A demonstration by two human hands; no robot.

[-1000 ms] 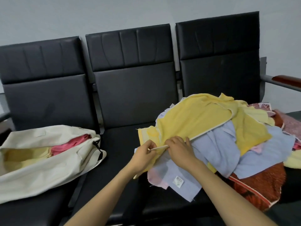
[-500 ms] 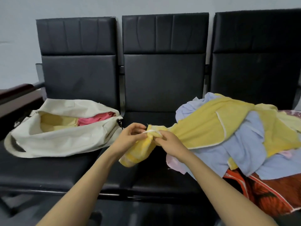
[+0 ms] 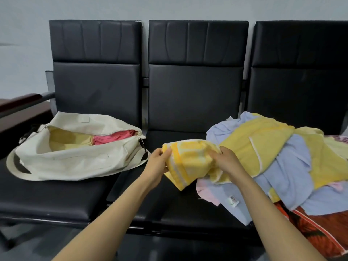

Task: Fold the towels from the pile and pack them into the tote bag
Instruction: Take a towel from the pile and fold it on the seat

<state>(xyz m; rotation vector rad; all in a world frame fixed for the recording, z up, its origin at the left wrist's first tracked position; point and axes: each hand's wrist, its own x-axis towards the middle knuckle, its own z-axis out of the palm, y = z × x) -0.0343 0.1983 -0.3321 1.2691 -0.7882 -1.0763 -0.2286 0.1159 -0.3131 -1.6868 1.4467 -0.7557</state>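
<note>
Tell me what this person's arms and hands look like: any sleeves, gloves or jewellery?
Both are bare. The left hand and right hand wear no gloves, and no rings show. The left forearm and right forearm carry no sleeve, watch or bracelet right down to the picture's edge. No markings are visible.

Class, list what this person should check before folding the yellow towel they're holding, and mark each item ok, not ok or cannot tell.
1. Left hand grips the yellow towel: ok.
2. Right hand grips its other end: ok.
3. Towel spread flat for folding: not ok, it is bunched.
4. Towel free of the pile: cannot tell, its right end lies against it.
5. Tote bag unzipped and open: ok.
</note>
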